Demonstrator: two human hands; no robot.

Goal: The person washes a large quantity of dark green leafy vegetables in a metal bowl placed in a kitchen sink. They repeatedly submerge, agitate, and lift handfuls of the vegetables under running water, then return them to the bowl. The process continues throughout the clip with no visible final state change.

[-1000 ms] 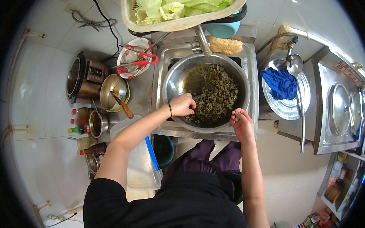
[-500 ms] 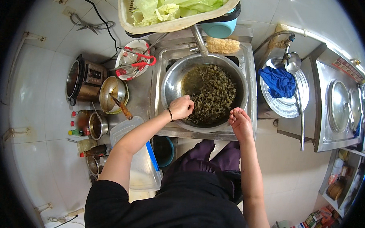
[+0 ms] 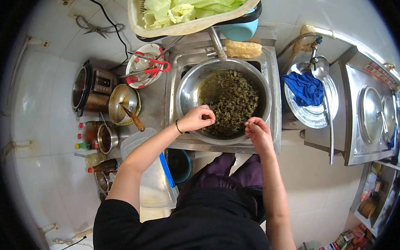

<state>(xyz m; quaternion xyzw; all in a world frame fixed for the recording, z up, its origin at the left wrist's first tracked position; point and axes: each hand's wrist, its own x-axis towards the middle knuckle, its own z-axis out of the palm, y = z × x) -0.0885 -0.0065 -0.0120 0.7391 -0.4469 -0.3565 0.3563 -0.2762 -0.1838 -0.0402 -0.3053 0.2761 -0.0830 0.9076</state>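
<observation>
A wide steel basin sits in the sink. Dark green-brown chopped greens fill much of it, with murky liquid showing on the left. Over the basin's near left rim is my left hand, thumb and fingers pinched together close to the greens. My right hand hovers at the near right rim, its fingertips also pressed together. Whatever either pinch holds is too small to make out.
Beyond the basin are a faucet, a loofah-like tan roll and a basket of lettuce. Left stand a pan and a cooker. A blue cloth lies on a metal lid at right.
My right hand has moved left and inward over the basin's rim. The left fingertips have shifted slightly nearer and to the right, so the hands are closer together.
</observation>
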